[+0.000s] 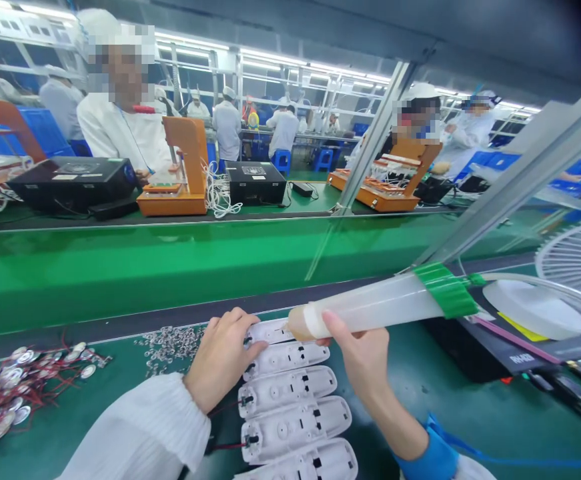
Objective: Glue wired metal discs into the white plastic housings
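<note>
gripping the translucent dispensing tube [390, 303] near its nozzle end, the fingers of your right hand [363, 353] held it slanted, in the head view, with its tip at the farthest white housing [270, 331]. your left hand [225, 353] pinched that housing's left end between thumb and fingers. more white housings [290, 423] lay in a row nearer you on the green counter [417, 397], with small metal pieces [170, 343] and wired discs [15, 387] to the left.
</note>
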A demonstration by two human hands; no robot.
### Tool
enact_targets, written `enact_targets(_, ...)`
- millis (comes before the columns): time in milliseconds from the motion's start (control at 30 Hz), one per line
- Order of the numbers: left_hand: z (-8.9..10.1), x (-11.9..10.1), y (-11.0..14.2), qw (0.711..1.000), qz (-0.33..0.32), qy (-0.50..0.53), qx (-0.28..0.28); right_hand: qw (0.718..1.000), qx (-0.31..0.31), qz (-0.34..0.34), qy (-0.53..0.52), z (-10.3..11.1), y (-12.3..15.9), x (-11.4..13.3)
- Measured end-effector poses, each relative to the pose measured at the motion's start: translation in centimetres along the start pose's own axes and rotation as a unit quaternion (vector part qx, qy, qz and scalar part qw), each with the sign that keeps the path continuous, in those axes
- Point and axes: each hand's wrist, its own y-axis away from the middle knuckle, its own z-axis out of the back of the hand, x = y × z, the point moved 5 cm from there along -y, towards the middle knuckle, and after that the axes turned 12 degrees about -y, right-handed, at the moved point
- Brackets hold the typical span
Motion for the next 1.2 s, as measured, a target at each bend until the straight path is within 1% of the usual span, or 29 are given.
enact_targets(133, -0.1, 0.0, -0.1, 1.000, 0.000, 0.007, -0.001, 1.000, 0.008, 0.001, 0.011, -0.3, 0.4, -0.4)
enact_targets(267, -0.2, 0.0, 0.0, 1.000, -0.001, 0.010, -0.004, 1.000, 0.003, -0.003, 0.009, -0.5, 0.6, -1.1)
enact_targets(400, -0.3, 0.1, 0.0, 1.000, -0.002, 0.013, -0.007, 1.000, -0.013, -0.004, 0.007, -0.5, 0.8, -1.3)
enact_targets(567, -0.3, 0.1, 0.0, 1.000, 0.003, 0.015, -0.007, 0.999, -0.048, 0.004, 0.009, 0.1, 1.2, -1.1)
enact_targets(700, -0.2, 0.0, 0.0, 1.000, 0.003, 0.017, -0.007, 0.998, -0.064, 0.010, 0.008, 0.5, 1.6, -1.3)
enact_targets(1000, -0.3, 0.1, 0.2, 1.000, 0.001, 0.017, -0.014, 0.996, -0.085, 0.013, 0.009, 0.4, 2.1, -1.1)
enact_targets(1200, -0.4, 0.1, 0.1, 1.000, -0.001, 0.014, -0.019, 0.995, -0.095, 0.007, 0.010, 0.3, 2.3, -1.6)
